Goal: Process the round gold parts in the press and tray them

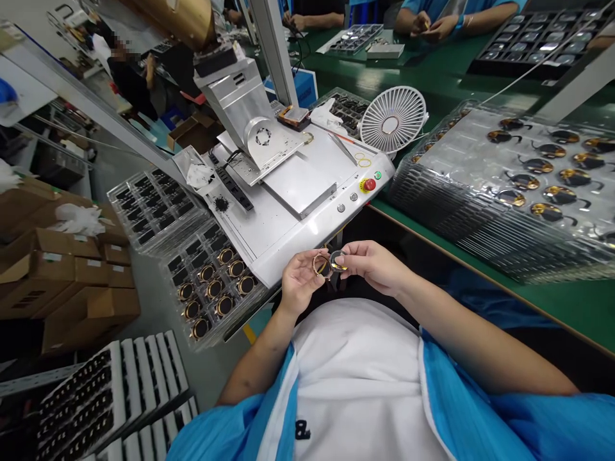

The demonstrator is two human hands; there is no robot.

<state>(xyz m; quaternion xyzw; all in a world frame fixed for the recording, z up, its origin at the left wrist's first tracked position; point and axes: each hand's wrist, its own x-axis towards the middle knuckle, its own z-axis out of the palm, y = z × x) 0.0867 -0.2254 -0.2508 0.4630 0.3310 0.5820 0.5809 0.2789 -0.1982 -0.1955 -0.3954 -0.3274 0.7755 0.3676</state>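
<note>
In front of my chest, my left hand (302,282) is closed on a gold-rimmed round watch case (321,264). My right hand (372,264) pinches a round, dark and gold watch display (338,260) right beside the case; whether the two touch I cannot tell. To the left, a clear tray (218,282) holds several gold-rimmed watch cases. On the right, stacked clear trays (480,211) carry round gold-and-black parts with short dark tails, much like the one in my right hand.
A white machine (307,224) with a red emergency button (368,185) stands just ahead. A white fan (394,121) sits behind it. Cardboard boxes (91,314) and white foam trays (115,390) are at the left. A co-worker's hands (435,27) show across the green table.
</note>
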